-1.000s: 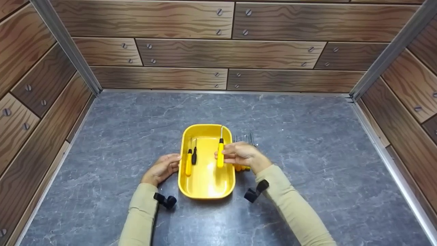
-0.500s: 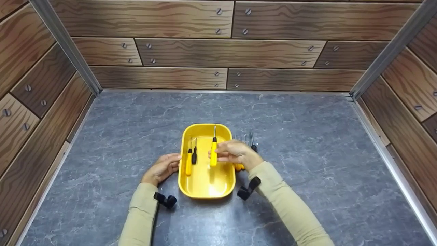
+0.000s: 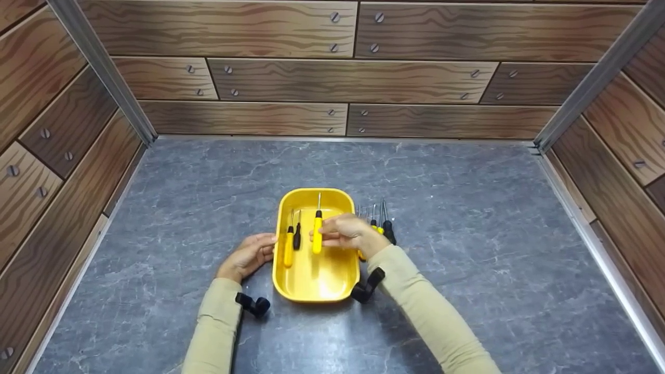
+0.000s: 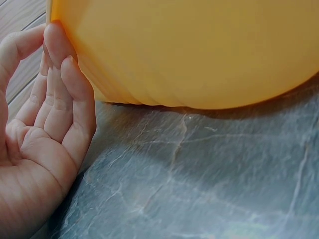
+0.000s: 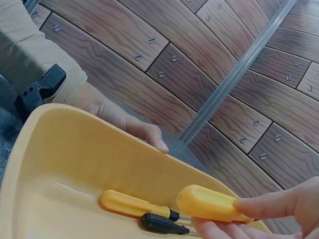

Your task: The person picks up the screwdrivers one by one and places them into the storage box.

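Note:
A yellow plastic tray point(image 3: 317, 297) stands on the grey table. My left hand point(image 3: 248, 255) pinches its left rim between thumb and fingers, closely seen in the left wrist view. Over the tray, my right hand point(image 3: 349, 231) holds a yellow-handled screwdriver point(image 3: 317, 235) by its handle, thumb on one side and fingers on the other, shaft pointing away. Inside, along the left wall, lie another yellow-handled screwdriver point(image 3: 288, 250) and a smaller black-handled screwdriver point(image 3: 297, 238), side by side. Both handles also show in the right wrist view.
Right of the tray lie several more screwdrivers, one with a black handle point(image 3: 388, 231); the right hand and wrist partly hide them. Wood-patterned walls point(image 3: 291, 80) with metal corner posts enclose the table at the back and sides.
The right hand has moved left over the tray with the yellow-handled screwdriver, uncovering more of the screwdrivers on the right. The left hand and the tray have stayed put.

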Available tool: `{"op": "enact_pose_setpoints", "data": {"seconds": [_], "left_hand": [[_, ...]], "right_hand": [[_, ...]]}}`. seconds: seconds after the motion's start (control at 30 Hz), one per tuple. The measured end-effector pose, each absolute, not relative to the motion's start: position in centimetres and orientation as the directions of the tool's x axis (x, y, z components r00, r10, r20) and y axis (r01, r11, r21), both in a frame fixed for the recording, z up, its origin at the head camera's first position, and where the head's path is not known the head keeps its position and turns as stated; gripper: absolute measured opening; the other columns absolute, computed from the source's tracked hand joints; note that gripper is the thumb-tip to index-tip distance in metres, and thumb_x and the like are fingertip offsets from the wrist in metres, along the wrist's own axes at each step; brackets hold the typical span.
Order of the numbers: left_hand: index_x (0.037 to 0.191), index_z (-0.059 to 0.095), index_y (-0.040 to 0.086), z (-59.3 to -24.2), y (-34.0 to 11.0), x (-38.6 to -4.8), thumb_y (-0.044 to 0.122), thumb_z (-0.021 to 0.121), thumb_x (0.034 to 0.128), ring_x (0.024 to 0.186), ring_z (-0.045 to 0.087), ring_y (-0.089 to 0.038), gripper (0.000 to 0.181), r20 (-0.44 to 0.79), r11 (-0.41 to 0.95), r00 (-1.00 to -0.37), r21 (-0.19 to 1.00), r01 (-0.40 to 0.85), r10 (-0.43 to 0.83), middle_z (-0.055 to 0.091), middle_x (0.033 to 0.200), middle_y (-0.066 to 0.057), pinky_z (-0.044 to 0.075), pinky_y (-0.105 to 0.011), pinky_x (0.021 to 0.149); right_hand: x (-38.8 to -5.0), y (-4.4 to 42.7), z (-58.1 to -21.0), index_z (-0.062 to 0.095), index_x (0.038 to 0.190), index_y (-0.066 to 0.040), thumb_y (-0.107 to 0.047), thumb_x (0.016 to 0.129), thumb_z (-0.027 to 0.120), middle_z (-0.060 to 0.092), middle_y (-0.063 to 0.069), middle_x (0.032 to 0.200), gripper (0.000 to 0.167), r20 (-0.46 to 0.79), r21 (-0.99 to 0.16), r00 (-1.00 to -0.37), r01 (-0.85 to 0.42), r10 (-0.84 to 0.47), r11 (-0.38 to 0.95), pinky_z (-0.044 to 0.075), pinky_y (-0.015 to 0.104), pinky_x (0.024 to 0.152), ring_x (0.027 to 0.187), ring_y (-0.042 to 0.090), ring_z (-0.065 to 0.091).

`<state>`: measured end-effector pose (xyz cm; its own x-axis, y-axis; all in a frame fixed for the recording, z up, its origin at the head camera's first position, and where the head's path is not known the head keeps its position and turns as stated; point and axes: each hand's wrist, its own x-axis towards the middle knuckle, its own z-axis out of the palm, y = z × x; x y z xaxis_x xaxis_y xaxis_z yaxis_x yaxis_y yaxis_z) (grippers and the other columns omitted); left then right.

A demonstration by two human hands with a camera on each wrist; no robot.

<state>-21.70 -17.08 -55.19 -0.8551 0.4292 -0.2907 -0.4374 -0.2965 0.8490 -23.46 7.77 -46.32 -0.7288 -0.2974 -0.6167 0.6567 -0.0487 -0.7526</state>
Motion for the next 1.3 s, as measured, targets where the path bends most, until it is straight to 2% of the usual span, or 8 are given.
{"op": "enact_pose_setpoints", "data": {"seconds": [0.13,0.23,0.3,0.4,0.47,0.6,0.9,1.3], "left_hand": [[0.094,0.063,0.010,-55.2,-17.1,-21.8,0.005,0.045,0.0961,0.077,0.069,-0.006,0.018,-0.292,-0.292,-0.854,0.850,-0.438,0.431,0.073,0.082,0.004,0.058,-0.023,0.080],[0.093,0.063,0.010,-55.2,-17.2,-21.8,0.005,0.046,0.0961,0.078,0.069,-0.006,0.018,-0.289,-0.288,-0.854,0.853,-0.435,0.432,0.073,0.082,0.004,0.058,-0.023,0.080],[0.093,0.063,0.010,-55.1,-17.1,-21.9,0.005,0.045,0.0963,0.078,0.069,-0.006,0.019,-0.286,-0.290,-0.852,0.852,-0.435,0.439,0.073,0.082,0.004,0.057,-0.023,0.080],[0.093,0.064,0.010,-55.1,-17.1,-21.8,0.005,0.044,0.0968,0.078,0.069,-0.006,0.021,-0.285,-0.292,-0.850,0.851,-0.437,0.443,0.073,0.082,0.004,0.057,-0.023,0.080],[0.094,0.064,0.010,-55.2,-17.0,-21.8,0.005,0.044,0.0972,0.079,0.069,-0.006,0.021,-0.289,-0.288,-0.850,0.851,-0.439,0.441,0.073,0.083,0.004,0.057,-0.022,0.080],[0.093,0.064,0.011,-55.3,-17.0,-21.8,0.005,0.043,0.0975,0.079,0.069,-0.005,0.021,-0.297,-0.279,-0.851,0.854,-0.440,0.434,0.073,0.083,0.005,0.057,-0.022,0.080],[0.093,0.064,0.011,-55.1,-17.1,-21.7,0.005,0.044,0.0975,0.078,0.069,-0.005,0.021,-0.281,-0.305,-0.852,0.846,-0.437,0.442,0.073,0.082,0.005,0.057,-0.022,0.080],[0.095,0.064,0.011,-55.3,-17.2,-21.7,0.006,0.047,0.0970,0.081,0.069,-0.007,0.018,-0.277,-0.288,-0.852,0.857,-0.428,0.443,0.073,0.086,0.004,0.057,-0.024,0.084]], "right_hand": [[-23.5,7.3,-46.7,0.042,0.136,0.005,0.009,0.089,0.055,0.054,0.028,0.134,0.048,-0.626,-0.753,-0.730,0.657,-0.273,-0.032,0.049,0.043,0.106,0.103,0.030,0.070],[-23.6,7.0,-47.1,0.048,0.130,0.005,0.008,0.088,0.057,0.064,0.026,0.122,0.043,-0.629,-0.756,-0.735,0.654,-0.253,-0.018,0.049,0.043,0.105,0.083,0.019,0.070],[-23.6,6.7,-47.3,0.051,0.124,0.003,0.008,0.088,0.057,0.071,0.019,0.105,0.037,-0.632,-0.758,-0.736,0.652,-0.241,-0.006,0.049,0.043,0.105,0.078,0.016,0.068],[-23.6,6.4,-47.7,0.053,0.121,0.003,0.008,0.087,0.058,0.068,0.009,0.088,0.035,-0.641,-0.754,-0.733,0.656,-0.226,0.010,0.050,0.043,0.105,0.080,0.017,0.065],[-23.6,6.2,-48.0,0.053,0.122,0.004,0.009,0.087,0.058,0.064,0.005,0.084,0.036,-0.646,-0.753,-0.733,0.658,-0.213,0.015,0.050,0.043,0.105,0.083,0.019,0.064],[-23.6,5.9,-48.2,0.056,0.122,0.006,0.010,0.085,0.059,0.063,0.007,0.086,0.037,-0.651,-0.750,-0.734,0.662,-0.192,0.014,0.052,0.043,0.103,0.088,0.022,0.064],[-23.7,5.6,-48.4,0.057,0.120,0.006,0.010,0.084,0.060,0.064,0.007,0.084,0.036,-0.654,-0.749,-0.736,0.662,-0.175,0.017,0.053,0.042,0.101,0.086,0.022,0.065],[-24.1,5.2,-48.8,0.056,0.125,0.005,0.009,0.083,0.062,0.065,0.010,0.088,0.042,-0.682,-0.728,-0.718,0.684,-0.139,0.038,0.055,0.041,0.098,0.091,0.025,0.066]]}}
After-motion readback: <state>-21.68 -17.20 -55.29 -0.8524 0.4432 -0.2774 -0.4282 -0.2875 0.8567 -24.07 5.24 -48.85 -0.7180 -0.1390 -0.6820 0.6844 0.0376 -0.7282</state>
